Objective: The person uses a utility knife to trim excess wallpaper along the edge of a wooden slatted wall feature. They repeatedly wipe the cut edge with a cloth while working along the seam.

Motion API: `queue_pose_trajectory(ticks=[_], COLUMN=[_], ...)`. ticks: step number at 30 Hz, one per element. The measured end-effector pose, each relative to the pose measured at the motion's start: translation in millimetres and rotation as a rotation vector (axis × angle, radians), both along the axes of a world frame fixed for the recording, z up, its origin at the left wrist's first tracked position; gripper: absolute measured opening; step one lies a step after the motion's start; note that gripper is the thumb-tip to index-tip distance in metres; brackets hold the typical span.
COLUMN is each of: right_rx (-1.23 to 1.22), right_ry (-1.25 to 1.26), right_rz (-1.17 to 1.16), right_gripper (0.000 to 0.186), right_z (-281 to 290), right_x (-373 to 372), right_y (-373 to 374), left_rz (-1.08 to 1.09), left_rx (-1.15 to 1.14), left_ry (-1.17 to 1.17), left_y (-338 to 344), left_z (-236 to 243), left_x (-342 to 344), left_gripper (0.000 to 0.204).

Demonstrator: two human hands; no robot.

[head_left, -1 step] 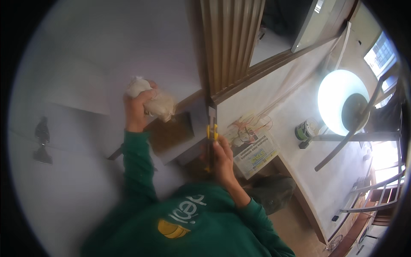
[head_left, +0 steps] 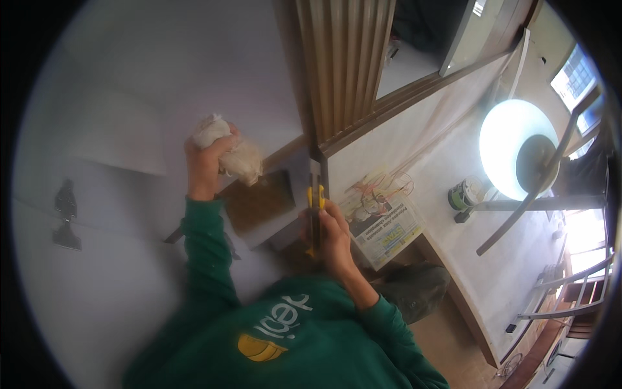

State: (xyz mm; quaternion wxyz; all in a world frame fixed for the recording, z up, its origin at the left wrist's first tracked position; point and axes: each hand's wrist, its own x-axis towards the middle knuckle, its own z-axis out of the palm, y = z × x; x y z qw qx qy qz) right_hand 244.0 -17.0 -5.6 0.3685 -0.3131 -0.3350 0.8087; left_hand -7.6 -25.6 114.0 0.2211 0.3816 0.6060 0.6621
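Held a bunched rag [head_left: 245, 163] in the curled left hand [head_left: 206, 159] and a box cutter [head_left: 316, 197] in the curled right hand [head_left: 334, 236], maybe risking cuts by slipping

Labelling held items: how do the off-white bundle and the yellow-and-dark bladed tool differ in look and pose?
Colour: the bundle is off-white; the tool is yellow and dark with a grey blade. Shape: the bundle is lumpy; the tool is long and slim. Hold: the left hand has the bundle; the right hand has the tool, blade toward the picture's top. Shared: both are hand-held.
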Motion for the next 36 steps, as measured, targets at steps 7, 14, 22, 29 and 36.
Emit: queue_pose_trajectory(ticks=[7, 14, 22, 29, 36], right_rx=[-0.39, -0.586, -0.673, -0.649, -0.677], right_ry=[0.305, 0.559, 0.655, 0.713, 0.629], right_rz=[0.137, 0.03, -0.013, -0.015, -0.056], right_gripper=[0.047, 0.044, 0.045, 0.04, 0.035], right_z=[13, 20, 14, 14, 38], right_x=[-62, -93, -113, -121, -126], right_y=[32, 27, 25, 32, 37], left_rz=[-0.051, -0.065, -0.093, -0.106, -0.089], left_rx=[-0.262, -0.471, -0.623, -0.733, -0.741], left_ry=[0.533, 0.697, 0.759, 0.894, 0.908], left_y=[30, 47, 57, 68, 72], left_z=[16, 13, 15, 19, 21], left_x=[42, 56, 61, 60, 55], left_gripper=[0.037, 0.044, 0.045, 0.044, 0.045])
